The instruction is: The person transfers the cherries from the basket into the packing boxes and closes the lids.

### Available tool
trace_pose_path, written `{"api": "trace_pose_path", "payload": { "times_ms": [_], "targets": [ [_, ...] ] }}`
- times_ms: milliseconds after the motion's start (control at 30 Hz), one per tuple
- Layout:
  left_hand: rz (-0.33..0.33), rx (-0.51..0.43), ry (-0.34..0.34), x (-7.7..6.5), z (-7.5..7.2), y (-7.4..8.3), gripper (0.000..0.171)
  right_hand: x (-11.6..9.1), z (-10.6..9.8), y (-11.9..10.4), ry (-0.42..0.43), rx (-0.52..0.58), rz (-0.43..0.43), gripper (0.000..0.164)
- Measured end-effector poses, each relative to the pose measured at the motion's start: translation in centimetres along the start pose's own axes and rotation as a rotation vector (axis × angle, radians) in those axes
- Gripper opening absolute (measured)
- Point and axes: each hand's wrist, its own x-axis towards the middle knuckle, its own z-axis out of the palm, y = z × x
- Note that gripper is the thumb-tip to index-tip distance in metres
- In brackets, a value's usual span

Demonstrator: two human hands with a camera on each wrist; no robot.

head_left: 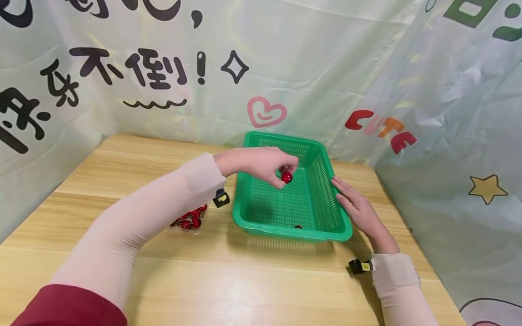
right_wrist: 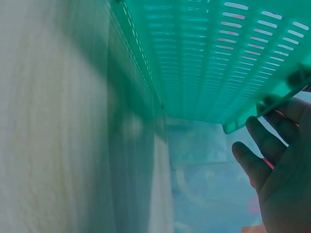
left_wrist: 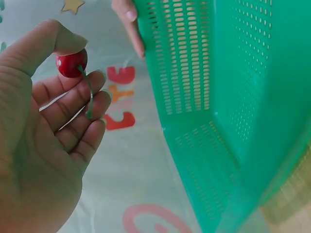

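Note:
My left hand [head_left: 263,164] pinches a shiny red cherry [head_left: 287,177] between thumb and fingers, above the inside of a green plastic basket [head_left: 240,203]. In the left wrist view the cherry [left_wrist: 71,64] has a thin green stem [left_wrist: 90,94] hanging across the fingers. Low in the basket, near its front wall, lies another red cherry [head_left: 298,227], partly hidden by the rim. With extended fingers, my right hand [head_left: 359,210] touches the outside of the basket's right rim; in the right wrist view those fingers [right_wrist: 265,138] lie against the rim's underside.
Left of the basket, a clear plastic pack [head_left: 189,222] of several red cherries sits on the wooden table [head_left: 244,280], partly behind the left forearm. A printed cloth [head_left: 318,68] hangs behind and along the sides of the table.

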Motion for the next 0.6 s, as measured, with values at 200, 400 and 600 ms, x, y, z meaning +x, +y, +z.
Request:
{"api": "trace_pose_path", "payload": {
  "times_ms": [200, 400, 600],
  "targets": [
    [0.003, 0.041, 0.111, -3.2, -0.3, -0.8, 0.020, 0.0, 0.1, 0.0, 0.003, -0.011, -0.001, 0.046],
    [0.049, 0.137, 0.248, -6.5, 0.4, -1.9, 0.016, 0.0, 0.1, 0.0, 0.005, -0.012, -0.005, 0.045],
    [0.107, 0.244, 0.397, -9.6, 1.4, -2.4, 0.015, 0.0, 0.2, -0.1, 0.012, -0.003, -0.007, 0.045]
  ]
}}
